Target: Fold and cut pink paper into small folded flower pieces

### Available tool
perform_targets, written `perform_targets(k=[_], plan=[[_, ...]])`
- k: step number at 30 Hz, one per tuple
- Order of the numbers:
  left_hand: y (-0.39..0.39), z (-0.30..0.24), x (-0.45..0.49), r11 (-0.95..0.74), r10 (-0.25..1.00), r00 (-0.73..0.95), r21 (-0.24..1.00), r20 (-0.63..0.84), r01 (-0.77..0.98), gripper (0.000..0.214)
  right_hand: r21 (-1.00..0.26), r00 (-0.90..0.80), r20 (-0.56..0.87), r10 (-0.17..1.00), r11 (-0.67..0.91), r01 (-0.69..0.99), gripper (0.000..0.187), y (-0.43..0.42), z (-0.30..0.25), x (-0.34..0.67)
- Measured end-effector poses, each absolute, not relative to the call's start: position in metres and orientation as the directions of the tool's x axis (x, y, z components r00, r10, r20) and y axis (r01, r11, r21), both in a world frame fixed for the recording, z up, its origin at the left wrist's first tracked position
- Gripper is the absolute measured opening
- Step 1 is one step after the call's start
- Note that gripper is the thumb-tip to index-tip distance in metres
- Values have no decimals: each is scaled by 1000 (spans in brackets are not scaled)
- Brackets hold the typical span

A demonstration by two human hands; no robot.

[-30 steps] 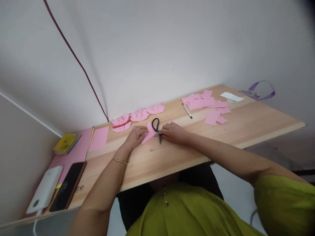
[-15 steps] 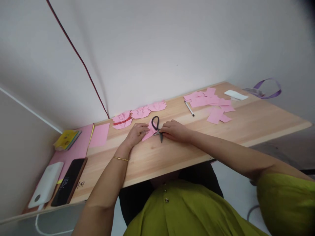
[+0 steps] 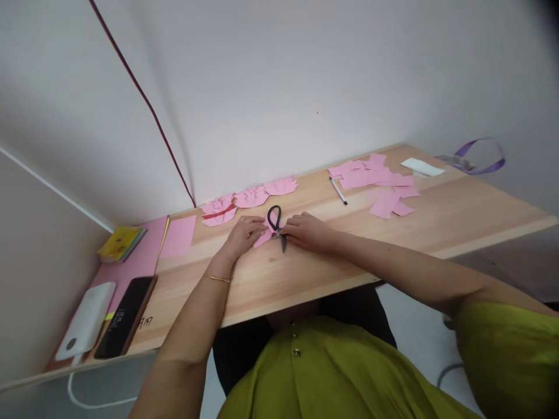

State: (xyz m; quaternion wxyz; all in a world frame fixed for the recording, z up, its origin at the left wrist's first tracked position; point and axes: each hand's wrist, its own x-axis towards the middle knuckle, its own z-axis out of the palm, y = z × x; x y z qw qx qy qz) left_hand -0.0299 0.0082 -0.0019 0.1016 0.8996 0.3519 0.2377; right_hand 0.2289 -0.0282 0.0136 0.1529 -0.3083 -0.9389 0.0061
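Near the middle of the table, my left hand [image 3: 245, 235] is closed on a piece of pink paper [image 3: 262, 240], its fingertips pressing the left side. A pair of scissors [image 3: 275, 217] with black handles lies across the paper's right side, one loop pointing away from me and a dark blade toward me. My right hand [image 3: 307, 231] is closed on the scissors from the right; its fingers hide the other handle. Whether the blades bite into the paper I cannot make out.
Pink cut-outs [image 3: 251, 196] line the wall edge. Pink scraps [image 3: 367, 174], a pen [image 3: 338, 191] and a white strip [image 3: 423, 167] lie to the right. At left are pink sheets [image 3: 178, 235], a yellow packet [image 3: 120, 243], a phone [image 3: 124, 317] and a white power bank [image 3: 86, 320].
The scissors have turned slightly, with the blade tip shifted a little to the left. Both hands keep nearly the same place; the whole view has shifted slightly.
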Motion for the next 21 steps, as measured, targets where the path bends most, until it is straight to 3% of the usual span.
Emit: perform_targets(k=[21], plan=[[4, 3, -28, -723, 691, 637, 345, 342, 599, 20, -102, -760, 250, 600, 797, 596, 23, -34, 14, 219]])
